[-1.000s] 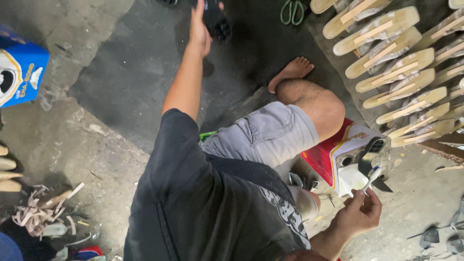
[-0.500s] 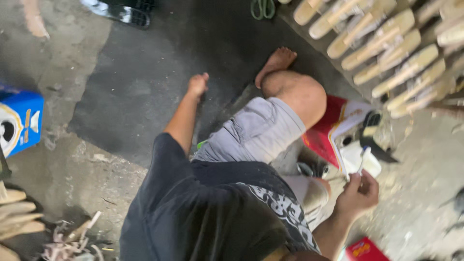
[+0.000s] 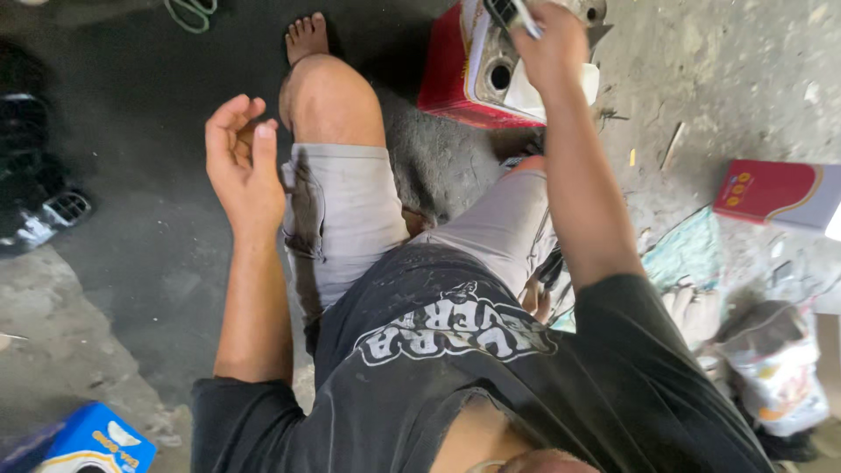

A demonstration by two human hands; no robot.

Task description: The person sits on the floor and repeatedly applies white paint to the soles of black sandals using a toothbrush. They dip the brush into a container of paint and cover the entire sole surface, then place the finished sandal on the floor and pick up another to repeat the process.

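Observation:
I sit on a concrete floor in grey shorts and a black shirt. My left hand (image 3: 241, 162) is raised beside my left knee (image 3: 328, 88), palm up, fingers loosely curled and apart, holding nothing. My right hand (image 3: 552, 44) is stretched forward and closed around a thin pale tool (image 3: 526, 17). It hovers over a red and white box-shaped object (image 3: 464, 74) with round holes, which stands on the floor in front of my legs. The tool's tip is cut off by the top edge of the view.
A red and grey carton (image 3: 780, 193) lies at the right, with a teal cloth (image 3: 692, 254) and a plastic bag (image 3: 775, 377) below it. Black sandals (image 3: 39, 219) are at the left, a blue carton (image 3: 88, 442) bottom left, and green scissor handles (image 3: 193, 10) at the top.
My left hand has drawn back from the far floor and now sits raised by my knee, empty. My right hand has lifted with the thin tool over the red box. The view has swung.

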